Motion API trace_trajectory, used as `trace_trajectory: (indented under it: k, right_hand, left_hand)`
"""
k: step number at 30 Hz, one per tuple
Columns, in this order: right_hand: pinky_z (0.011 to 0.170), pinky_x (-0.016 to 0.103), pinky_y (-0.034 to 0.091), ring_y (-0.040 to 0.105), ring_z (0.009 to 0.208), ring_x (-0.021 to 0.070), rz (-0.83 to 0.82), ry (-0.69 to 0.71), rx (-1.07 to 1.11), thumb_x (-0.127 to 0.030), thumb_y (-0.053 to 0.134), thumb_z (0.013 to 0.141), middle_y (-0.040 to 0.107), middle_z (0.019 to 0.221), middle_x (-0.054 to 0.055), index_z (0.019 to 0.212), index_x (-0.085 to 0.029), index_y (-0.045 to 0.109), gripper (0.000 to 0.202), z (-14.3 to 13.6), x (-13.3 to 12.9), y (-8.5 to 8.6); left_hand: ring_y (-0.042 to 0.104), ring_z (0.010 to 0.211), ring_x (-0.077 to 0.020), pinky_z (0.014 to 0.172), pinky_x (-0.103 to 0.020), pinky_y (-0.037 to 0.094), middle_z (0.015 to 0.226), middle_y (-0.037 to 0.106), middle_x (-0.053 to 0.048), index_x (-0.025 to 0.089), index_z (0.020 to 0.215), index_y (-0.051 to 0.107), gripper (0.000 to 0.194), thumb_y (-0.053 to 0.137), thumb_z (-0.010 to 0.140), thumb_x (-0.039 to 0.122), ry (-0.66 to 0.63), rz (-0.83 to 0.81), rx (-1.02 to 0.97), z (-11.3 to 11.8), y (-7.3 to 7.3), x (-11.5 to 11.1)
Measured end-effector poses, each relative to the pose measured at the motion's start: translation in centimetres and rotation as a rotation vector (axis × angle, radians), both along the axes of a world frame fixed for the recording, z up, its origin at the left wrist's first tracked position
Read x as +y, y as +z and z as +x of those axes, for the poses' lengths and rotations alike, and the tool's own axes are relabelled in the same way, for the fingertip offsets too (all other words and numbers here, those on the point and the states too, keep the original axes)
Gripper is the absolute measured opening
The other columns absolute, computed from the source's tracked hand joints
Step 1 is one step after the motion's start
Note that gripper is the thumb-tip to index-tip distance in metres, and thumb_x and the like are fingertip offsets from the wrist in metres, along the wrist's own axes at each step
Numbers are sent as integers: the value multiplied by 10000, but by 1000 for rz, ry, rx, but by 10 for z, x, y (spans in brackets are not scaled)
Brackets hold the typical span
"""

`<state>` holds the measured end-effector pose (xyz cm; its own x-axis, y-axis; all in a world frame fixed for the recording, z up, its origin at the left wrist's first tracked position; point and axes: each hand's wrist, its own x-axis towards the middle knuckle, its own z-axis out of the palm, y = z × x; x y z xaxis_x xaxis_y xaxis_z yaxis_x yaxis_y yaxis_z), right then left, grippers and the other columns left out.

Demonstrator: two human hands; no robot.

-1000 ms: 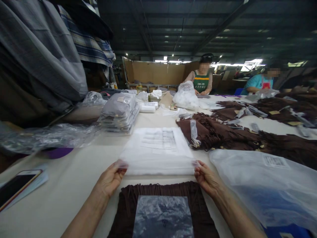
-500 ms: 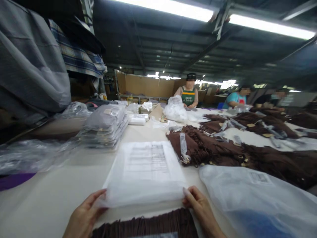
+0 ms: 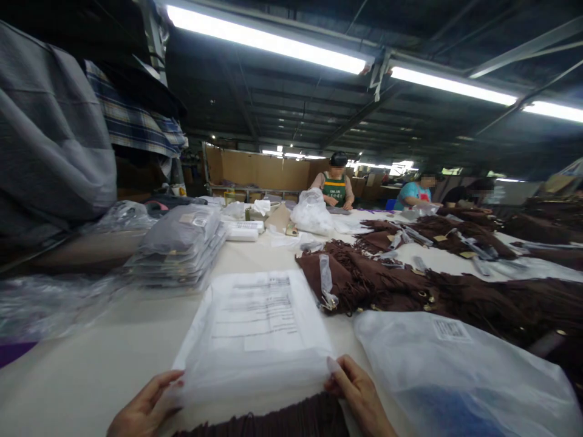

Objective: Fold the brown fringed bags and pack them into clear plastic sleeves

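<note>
A translucent white plastic bag (image 3: 268, 364) with blurred printed lines lies before me, its near edge toward me. My left hand (image 3: 148, 403) pinches the near left corner between thumb and fingers. My right hand (image 3: 357, 391) pinches the near right corner, thumb on top. Below the bag's near edge, between my hands, lies a dark brown fringed cloth (image 3: 282, 419), partly cut off by the frame. To the right of my right hand is a larger translucent bag (image 3: 410, 346) with a barcode label and something blue inside.
Bagged grey garments (image 3: 173, 243) are stacked at left, beside loose clear plastic (image 3: 59, 303). Brown fringed cloths (image 3: 373, 279) with tags spread across the right. White rolls (image 3: 241, 230) and a crumpled bag (image 3: 312, 212) lie farther back. Several people, one in a green apron (image 3: 334, 191), work beyond.
The camera view has shifted, so the lamps and surroundings sit lower and farther left. Both hands keep hold of the bag's corners, and the bag appears slightly lower in the picture.
</note>
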<state>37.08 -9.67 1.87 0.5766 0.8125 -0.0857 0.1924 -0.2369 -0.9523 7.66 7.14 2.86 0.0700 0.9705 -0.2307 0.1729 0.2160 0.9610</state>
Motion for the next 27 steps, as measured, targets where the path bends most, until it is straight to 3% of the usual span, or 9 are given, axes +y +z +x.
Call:
trace_trajectory:
  k: [3, 7, 12, 16, 20, 27]
  right_hand:
    - [640, 268, 433, 572, 651, 167, -28, 2, -112, -659, 412, 762, 593, 622, -10, 658, -212, 488, 465, -2, -4, 7]
    - [650, 263, 387, 521, 644, 156, -73, 1, -142, -639, 427, 764, 565, 628, -20, 660, -212, 516, 449, -4, -8, 11]
    - [588, 262, 350, 450, 599, 150, -107, -36, -197, -652, 406, 748, 444, 577, -36, 620, -221, 467, 454, -8, -15, 11]
    - [570, 262, 345, 437, 592, 151, -163, -76, -254, -667, 379, 742, 409, 570, -36, 605, -223, 456, 471, -12, -19, 11]
    - [526, 255, 346, 433, 559, 145, -184, -102, -172, -682, 413, 717, 434, 547, -34, 594, -221, 464, 480, -19, -21, 10]
    - [489, 249, 366, 513, 543, 161, -120, -163, 137, -616, 513, 692, 545, 539, -17, 616, -210, 528, 413, -31, -23, 8]
  left_hand:
    - [648, 666, -240, 627, -281, 529, 644, 675, 13, 228, 810, 639, 394, 588, 555, 524, -73, 75, 164, -4, 14, -2]
    - [634, 912, -270, 867, -337, 489, 825, 713, -10, 238, 760, 664, 313, 535, 607, 478, -85, 228, 336, -8, 11, -10]
    - [598, 1022, -258, 941, -347, 446, 907, 710, 14, 262, 794, 676, 270, 505, 675, 434, -86, 256, 400, -15, -1, -26]
    - [568, 1081, -256, 995, -359, 393, 993, 693, -14, 227, 882, 677, 344, 452, 724, 433, -57, 188, 413, -17, 2, -34]
    - [554, 1102, -247, 1022, -358, 361, 1033, 680, -38, 179, 931, 667, 361, 461, 765, 425, 72, 89, 281, -13, 7, -39]
    - [615, 991, -180, 1020, -325, 366, 837, 710, -2, 170, 834, 676, 192, 503, 849, 252, 205, -95, -189, -3, 21, -47]
